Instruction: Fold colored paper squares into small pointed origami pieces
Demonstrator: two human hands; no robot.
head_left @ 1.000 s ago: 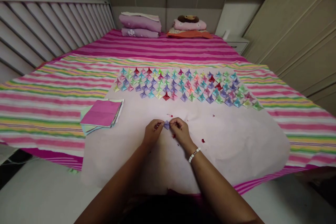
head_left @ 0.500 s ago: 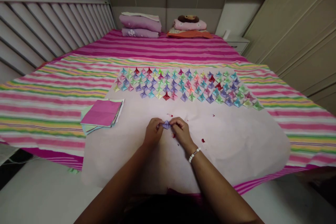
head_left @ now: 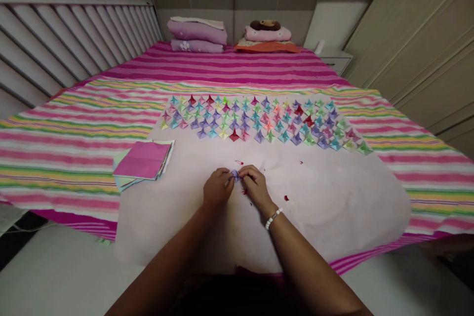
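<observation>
A small purple folded-paper piece (head_left: 235,176) is pinched between my two hands, low over the pale sheet (head_left: 326,217). My left hand (head_left: 217,188) grips its left side with thumb and fingers, hiding part of it. On the opposite side, the fingertips of my right hand (head_left: 255,185) close on its edge; a white bead bracelet (head_left: 274,218) circles that wrist. Red scraps (head_left: 286,198) lie around my right hand. Beyond both hands stand rows of folded-paper pieces (head_left: 234,135) in many colours, much like the one I hold.
To the left, a stack of coloured paper squares (head_left: 142,159) with a pink one on top overlaps the sheet's edge. The striped bedspread (head_left: 66,158) lies underneath. Folded purple bedding (head_left: 198,34) and a pink pile (head_left: 267,34) rest by the headboard (head_left: 237,0).
My left hand has shifted slightly and turned, its fingers now covering more of the purple piece. The right hand stays almost where it was.
</observation>
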